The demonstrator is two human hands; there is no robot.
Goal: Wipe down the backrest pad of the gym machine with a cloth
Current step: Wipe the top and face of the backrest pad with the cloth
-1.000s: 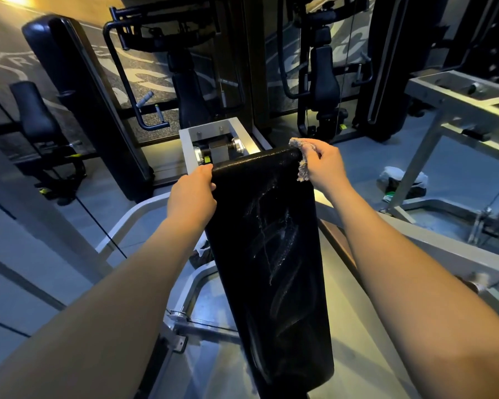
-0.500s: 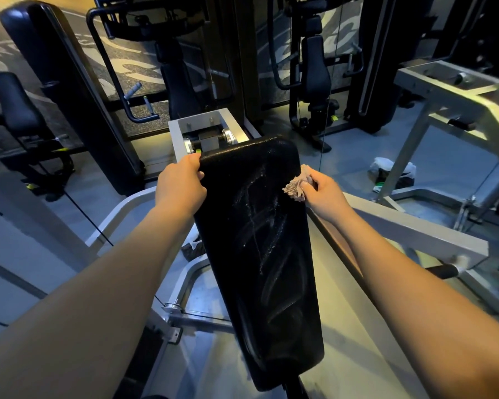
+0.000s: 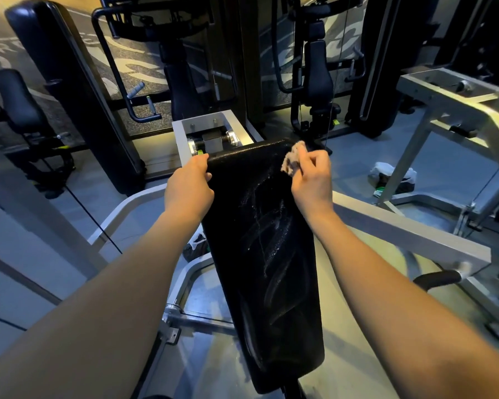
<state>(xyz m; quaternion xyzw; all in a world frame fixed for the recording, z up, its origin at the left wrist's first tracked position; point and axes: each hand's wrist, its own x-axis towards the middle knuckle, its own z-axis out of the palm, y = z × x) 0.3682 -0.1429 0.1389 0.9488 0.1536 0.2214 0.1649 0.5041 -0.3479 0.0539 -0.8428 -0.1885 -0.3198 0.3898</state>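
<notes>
the long black backrest pad [image 3: 260, 254] runs down the middle, streaked with wet smears. the left hand [image 3: 189, 188] grips its upper left corner. the right hand [image 3: 311, 180] pinches a small crumpled cloth [image 3: 291, 161] against the pad's upper right edge.

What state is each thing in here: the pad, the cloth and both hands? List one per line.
backrest pad: tilted, streaked with wet wipe marks
cloth: crumpled, against the pad's upper right edge
left hand: grips the pad's top left corner
right hand: pinches the cloth
</notes>
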